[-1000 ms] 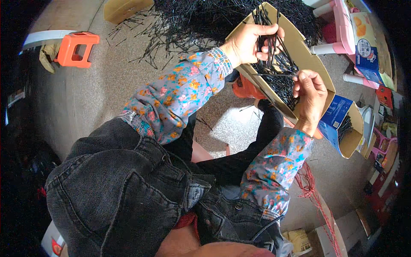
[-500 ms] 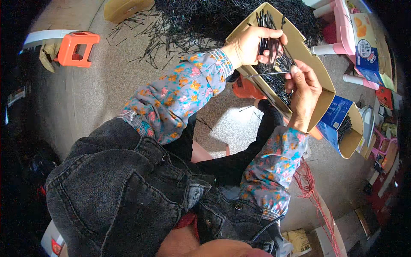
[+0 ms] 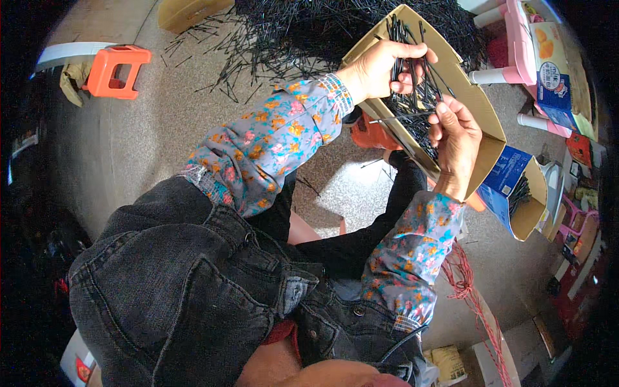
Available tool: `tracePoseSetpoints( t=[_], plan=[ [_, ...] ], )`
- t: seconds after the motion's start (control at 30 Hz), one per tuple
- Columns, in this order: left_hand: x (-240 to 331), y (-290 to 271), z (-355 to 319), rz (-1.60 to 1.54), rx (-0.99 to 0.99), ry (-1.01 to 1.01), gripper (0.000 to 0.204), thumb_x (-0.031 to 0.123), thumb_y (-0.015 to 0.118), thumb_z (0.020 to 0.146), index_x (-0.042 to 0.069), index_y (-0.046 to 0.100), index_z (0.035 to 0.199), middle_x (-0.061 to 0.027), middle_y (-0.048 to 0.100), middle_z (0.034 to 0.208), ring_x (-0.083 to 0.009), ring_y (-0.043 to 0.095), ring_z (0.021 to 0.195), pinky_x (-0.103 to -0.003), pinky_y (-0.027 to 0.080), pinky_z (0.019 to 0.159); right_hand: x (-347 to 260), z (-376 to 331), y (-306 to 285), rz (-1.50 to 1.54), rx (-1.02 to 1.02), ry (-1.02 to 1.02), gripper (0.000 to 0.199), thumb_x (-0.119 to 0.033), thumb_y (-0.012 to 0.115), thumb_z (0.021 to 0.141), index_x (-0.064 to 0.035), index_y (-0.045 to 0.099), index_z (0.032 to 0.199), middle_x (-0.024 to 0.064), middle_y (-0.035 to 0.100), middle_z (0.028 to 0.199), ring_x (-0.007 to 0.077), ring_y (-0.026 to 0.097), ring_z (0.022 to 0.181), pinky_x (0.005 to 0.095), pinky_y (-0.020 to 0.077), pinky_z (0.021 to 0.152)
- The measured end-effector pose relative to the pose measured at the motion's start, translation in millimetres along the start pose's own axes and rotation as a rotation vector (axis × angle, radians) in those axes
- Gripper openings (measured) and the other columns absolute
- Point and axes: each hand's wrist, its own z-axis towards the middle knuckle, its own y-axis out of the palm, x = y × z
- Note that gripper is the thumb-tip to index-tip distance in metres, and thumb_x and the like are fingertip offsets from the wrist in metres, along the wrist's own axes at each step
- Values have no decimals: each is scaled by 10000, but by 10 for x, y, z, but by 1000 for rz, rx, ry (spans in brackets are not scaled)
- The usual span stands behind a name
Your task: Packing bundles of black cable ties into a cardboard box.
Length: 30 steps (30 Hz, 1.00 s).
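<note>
Floor (image 3: 161,135): speckled grey, gritty, strewn with thin black sticks (image 3: 296,32) in a loose heap. Orange plastic stool (image 3: 116,69) far left. Brown cardboard tray (image 3: 474,103), shallow, holds more sticks. Left hand (image 3: 380,68) fingers clenched on a bundle (image 3: 412,58); right hand (image 3: 458,138) pinches one stick over the tray.

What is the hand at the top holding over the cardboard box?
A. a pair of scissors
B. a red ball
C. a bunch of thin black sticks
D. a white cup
C: the left hand grips a bunch of thin black sticks above the open cardboard box, where more of them lie, with the right hand close by.
</note>
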Motion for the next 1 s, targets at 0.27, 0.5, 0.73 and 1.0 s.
tracePoseSetpoints(
  t=[0.27, 0.5, 0.73, 1.0],
  plan=[
    [5, 23, 15, 136, -30, 66, 292, 278, 529, 888, 26, 610, 1011, -14, 534, 681, -37, 416, 486, -166, 329, 394, -50, 12, -180, -19, 219, -103, 127, -103, 627, 832, -6, 628, 913, 38, 594, 657, 52, 440, 461, 175, 325, 394],
    [30, -18, 21, 65, 26, 75, 279, 256, 531, 898, 13, 607, 1012, -2, 506, 705, -57, 395, 501, -198, 311, 427, -91, -5, -327, 46, 185, -131, 120, -96, 609, 844, 5, 613, 909, 49, 580, 649, 68, 437, 459, 181, 319, 387],
    [6, -31, 61, 114, 55, 114, 304, 298, 517, 908, 13, 603, 970, -32, 553, 746, -78, 463, 576, -212, 376, 467, -149, -50, -428, 90, 190, -138, 114, -88, 607, 842, 10, 609, 899, 56, 575, 648, 74, 435, 456, 186, 315, 377],
    [-1, 98, 17, 20, -30, 1, 342, 327, 448, 937, 4, 558, 956, -75, 591, 754, -204, 562, 656, -361, 506, 632, -182, -83, -482, 105, 49, -69, 130, -60, 606, 829, 36, 608, 916, 67, 574, 646, 79, 423, 433, 181, 319, 369]
  ],
)
